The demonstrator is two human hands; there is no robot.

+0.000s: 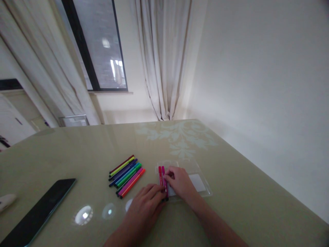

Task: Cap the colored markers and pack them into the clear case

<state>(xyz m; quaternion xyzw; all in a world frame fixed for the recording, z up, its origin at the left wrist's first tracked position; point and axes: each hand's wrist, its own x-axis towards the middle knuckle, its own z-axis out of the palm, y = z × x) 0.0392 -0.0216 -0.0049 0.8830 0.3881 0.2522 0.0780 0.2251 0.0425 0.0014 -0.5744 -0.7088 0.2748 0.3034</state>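
Observation:
A clear plastic case [191, 166] lies open on the table with a white card [197, 182] in it. Two felt-tip pens, one red [160, 171] and one magenta [163, 170], lie side by side at its left edge. My right hand [181, 181] pinches the magenta pen just below its cap, thumb and forefinger together. Over the lower ends of both pens bends my left hand [149, 200], its fingers held together and the fingertips on the magenta pen. To the left lies a row of several coloured felt-tip pens [127, 175], slanted and close together.
A black tablet-like device [42, 207] lies at the table's left, with a white object [6, 201] beyond its left side. The glossy table [95, 147] meets a white wall [269, 103] on the right. Curtains [164, 58] and a window [100, 44] stand behind.

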